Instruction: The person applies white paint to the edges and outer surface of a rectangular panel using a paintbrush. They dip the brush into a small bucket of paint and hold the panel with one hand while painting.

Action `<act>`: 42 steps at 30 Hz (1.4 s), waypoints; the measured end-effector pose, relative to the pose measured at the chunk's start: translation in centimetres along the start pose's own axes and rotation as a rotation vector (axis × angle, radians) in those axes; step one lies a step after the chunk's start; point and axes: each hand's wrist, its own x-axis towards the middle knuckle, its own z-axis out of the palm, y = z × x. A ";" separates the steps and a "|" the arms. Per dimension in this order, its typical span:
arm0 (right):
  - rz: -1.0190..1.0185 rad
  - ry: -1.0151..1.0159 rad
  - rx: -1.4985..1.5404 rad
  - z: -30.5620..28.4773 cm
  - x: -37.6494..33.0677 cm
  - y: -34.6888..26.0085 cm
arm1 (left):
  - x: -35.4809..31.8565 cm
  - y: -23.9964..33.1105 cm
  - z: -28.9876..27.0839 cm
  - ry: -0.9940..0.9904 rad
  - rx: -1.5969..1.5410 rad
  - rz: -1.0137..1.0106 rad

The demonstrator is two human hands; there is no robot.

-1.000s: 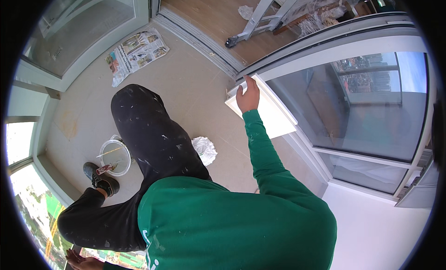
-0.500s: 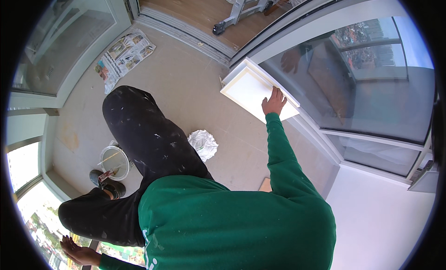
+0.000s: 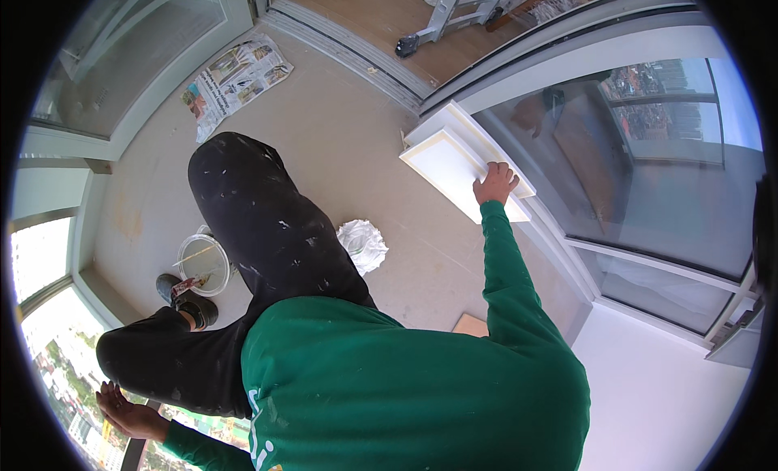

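My right hand (image 3: 496,184) reaches out to the right, its fingers curled over the upper edge of a flat white panel (image 3: 442,164) with a pale yellowish border. Behind it, a second white panel (image 3: 459,124) leans against the frame of the glass door. The front panel tilts toward me, with a gap between the two at the top. My left hand (image 3: 130,412) hangs at the lower left beside my bent knee, fingers apart and holding nothing. Part of the front panel's edge is hidden under my right fingers.
A white bucket (image 3: 203,266) stands by my shoe, a reddish-handled brush (image 3: 189,284) at its rim. Crumpled white sheeting (image 3: 362,246) lies beyond my leg. Newspaper (image 3: 235,86) covers floor near the door track. A ladder (image 3: 446,21) stands indoors; a tan board (image 3: 470,325) lies by my right side.
The front panel's top edge has come away from the panel behind, widening the gap, with my right hand curling more tightly on it. The whole view has shifted slightly.
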 end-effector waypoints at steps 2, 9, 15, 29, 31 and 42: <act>-0.015 -0.089 0.013 0.2 -0.2 0.2 | 0.1 -0.4 0.2 -0.016 -0.048 0.006; -0.102 -0.401 0.008 0.2 -0.3 1.3 | 0.2 -1.0 1.3 -0.140 -0.420 -0.027; -0.245 -0.363 0.115 -1.8 -0.1 0.8 | -1.3 1.4 7.8 -0.282 -0.444 -0.091; -0.370 -0.447 0.822 -37.1 4.4 -15.7 | -16.2 7.9 29.0 -1.372 -0.742 -0.547; -0.421 -0.446 0.912 -42.4 4.5 -17.9 | -17.2 8.8 30.5 -1.328 -0.643 -0.414; -0.593 -0.557 1.093 -50.8 4.9 -27.2 | -12.6 10.5 30.6 -1.345 -1.088 -0.664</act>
